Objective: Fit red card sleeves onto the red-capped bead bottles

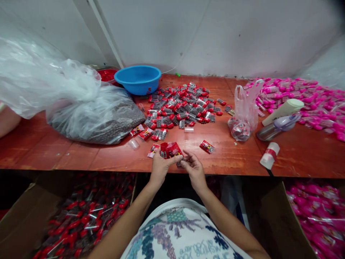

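Observation:
Over the front edge of the table, my left hand (161, 167) is closed on a red printed packet (172, 149), thumb across its lower front. My right hand (194, 169) is beside the packet's lower right corner, its thumb and fingers pinched together. A small dark, greyish bit shows at those fingertips, too small to name. Partly behind my left hand lies a flat red-and-white printed packet (153, 150). To the right of my hands rests a red-topped packet with a clear, dark-filled part (207, 146). Beyond them spreads a pile of red-capped clear containers with dark contents (183, 104).
A blue basin (138, 81) stands behind the pile. Left is a large clear bag of dark beads (94, 118). At right are a knotted plastic bag (244, 115), a metal bottle (275, 128) and pink packets (304, 97). Below the table, open boxes hold red items (88, 216) and pink items (320, 216).

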### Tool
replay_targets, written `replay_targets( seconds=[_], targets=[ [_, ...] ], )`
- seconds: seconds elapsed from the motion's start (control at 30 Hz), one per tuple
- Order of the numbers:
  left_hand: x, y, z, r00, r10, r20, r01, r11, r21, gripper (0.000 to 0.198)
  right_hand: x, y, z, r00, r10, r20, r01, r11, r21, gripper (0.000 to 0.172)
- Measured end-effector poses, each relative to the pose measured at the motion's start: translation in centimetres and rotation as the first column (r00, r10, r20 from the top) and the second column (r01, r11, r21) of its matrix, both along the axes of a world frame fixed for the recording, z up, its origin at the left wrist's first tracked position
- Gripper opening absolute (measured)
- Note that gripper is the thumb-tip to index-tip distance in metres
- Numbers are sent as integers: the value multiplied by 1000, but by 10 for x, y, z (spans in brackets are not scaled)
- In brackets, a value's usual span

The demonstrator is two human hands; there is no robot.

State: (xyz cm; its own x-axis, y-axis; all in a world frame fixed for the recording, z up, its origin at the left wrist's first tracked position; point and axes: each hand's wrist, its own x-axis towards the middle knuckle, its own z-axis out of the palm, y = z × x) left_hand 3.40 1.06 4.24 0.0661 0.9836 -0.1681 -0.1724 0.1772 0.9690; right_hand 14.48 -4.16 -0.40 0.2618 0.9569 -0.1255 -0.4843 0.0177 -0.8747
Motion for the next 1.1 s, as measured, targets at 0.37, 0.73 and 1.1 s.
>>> replay_targets(
  seconds=[0.37,0.73,1.1],
  targets=[
    [2,-1,-4,996,-74,57,79,993,-83,29,13,-4,-6,982,79,171,-86,996,31,29],
    [10,-6,-15,998,19,60,-15,998,-59,35,3,-10,-7,994,-16,104,20,999,-43,24],
    [27,-28,-15,980,114,163,-100,991,-91,20,-8,-11,-5,986,-161,34,164,984,-71,23]
  ],
)
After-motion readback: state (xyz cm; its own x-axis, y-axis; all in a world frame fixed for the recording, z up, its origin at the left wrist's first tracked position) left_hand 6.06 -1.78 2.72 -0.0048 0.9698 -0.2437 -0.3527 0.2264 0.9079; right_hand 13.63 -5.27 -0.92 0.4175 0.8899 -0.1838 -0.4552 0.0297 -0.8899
